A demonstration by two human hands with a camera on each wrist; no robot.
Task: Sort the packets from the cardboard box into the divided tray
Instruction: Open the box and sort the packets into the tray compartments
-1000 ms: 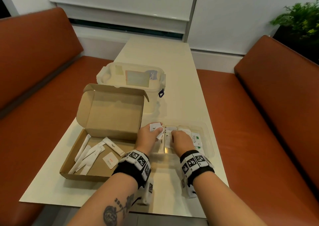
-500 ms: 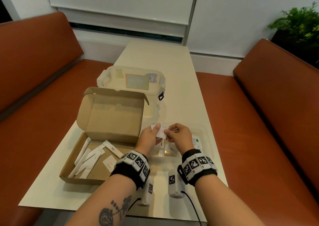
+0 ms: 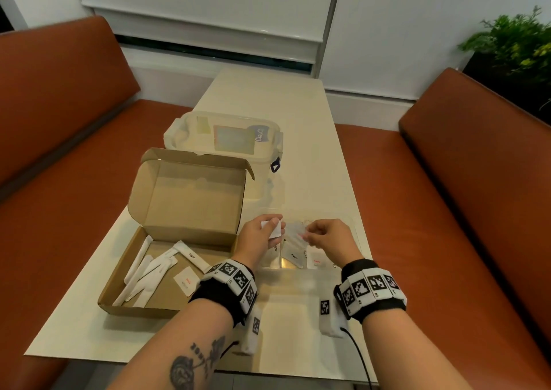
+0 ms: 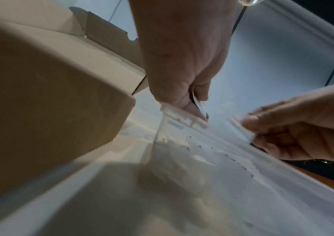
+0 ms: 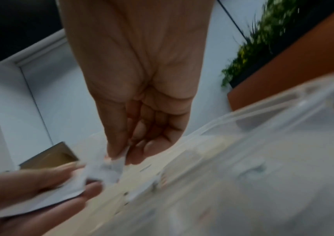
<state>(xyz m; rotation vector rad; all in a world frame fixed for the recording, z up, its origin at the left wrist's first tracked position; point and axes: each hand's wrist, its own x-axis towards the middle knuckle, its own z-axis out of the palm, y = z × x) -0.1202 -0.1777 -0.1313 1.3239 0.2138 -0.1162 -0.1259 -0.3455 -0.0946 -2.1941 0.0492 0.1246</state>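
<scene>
Packets are now held apart: half a second ago both hands met on one small white packet at frame centre, and since then the right hand (image 3: 326,237) has drawn rightward with a blurred packet (image 3: 295,231) pinched at its fingertips. A white packet (image 3: 272,228) is pinched by the left hand (image 3: 258,236), just left of it. Both are held above the divided tray (image 3: 356,234), where more packets (image 3: 293,255) lie. At lower left, stick packets (image 3: 149,273) are left in the cardboard box (image 3: 185,202). Beyond it, a lidded plastic container (image 3: 226,139) is seen.
</scene>
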